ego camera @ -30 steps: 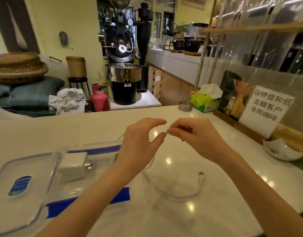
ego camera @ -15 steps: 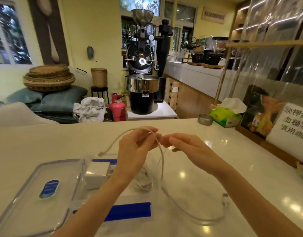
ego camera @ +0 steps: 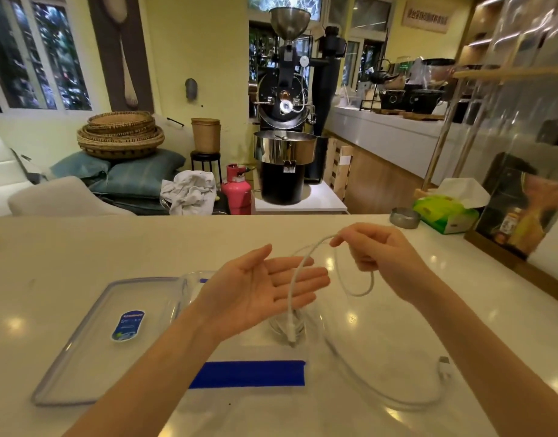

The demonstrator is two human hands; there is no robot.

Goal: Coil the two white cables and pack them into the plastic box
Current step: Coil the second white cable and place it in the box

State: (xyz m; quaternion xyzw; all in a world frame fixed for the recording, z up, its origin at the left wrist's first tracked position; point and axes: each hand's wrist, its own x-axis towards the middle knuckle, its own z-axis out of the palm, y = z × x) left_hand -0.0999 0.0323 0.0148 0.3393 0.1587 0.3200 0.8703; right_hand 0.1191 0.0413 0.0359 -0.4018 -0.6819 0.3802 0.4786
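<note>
Coiling is barely begun: the right hand (ego camera: 378, 257) pinches the cable (ego camera: 295, 279) aloft above the bench (ego camera: 51, 247), while the left hand (ego camera: 258, 291) lies flat and empty. Next, wind loops round that palm, then drop them into the box (ego camera: 192, 279).

A coffee shop is shown. A black coffee roaster (ego camera: 284, 121) with a steel hopper is set behind the white table (ego camera: 82, 247). A serving counter (ego camera: 391, 134) laden with kettles is seen at the right, and a tissue box (ego camera: 444, 212) is placed nearby.
</note>
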